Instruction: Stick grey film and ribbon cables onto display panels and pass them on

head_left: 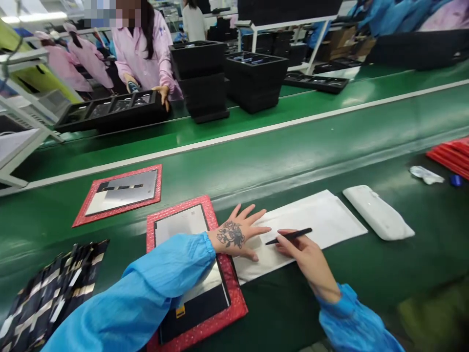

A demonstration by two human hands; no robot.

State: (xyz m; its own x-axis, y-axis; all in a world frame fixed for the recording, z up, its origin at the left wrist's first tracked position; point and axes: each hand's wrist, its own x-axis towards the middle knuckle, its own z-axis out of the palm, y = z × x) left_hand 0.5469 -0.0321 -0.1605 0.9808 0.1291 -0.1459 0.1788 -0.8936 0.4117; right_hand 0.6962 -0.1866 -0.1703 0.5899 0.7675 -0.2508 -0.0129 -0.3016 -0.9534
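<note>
A thin black tool (289, 236) is pinched in the right hand (308, 259) over a white sheet (322, 220) on the green desk (293, 156). The left hand (238, 233), fingers spread and holding nothing, presses flat between that sheet and a red-edged panel (190, 274). A second red-edged panel (120, 194) lies well apart.

The thin black tool (289, 236) in the right hand's (311, 261) grip looks like matt plastic or metal; which, I cannot tell. Beneath that grip lies a smooth white sheet (318, 220), paper or thin foam. Under the left hand (238, 234), a red bubble-textured pouch (176, 208) carries a flat panel (179, 227) with a dull grey sheen. The bench (293, 156) is glossy green. Both sleeves (164, 278) are thin blue cloth.
</note>
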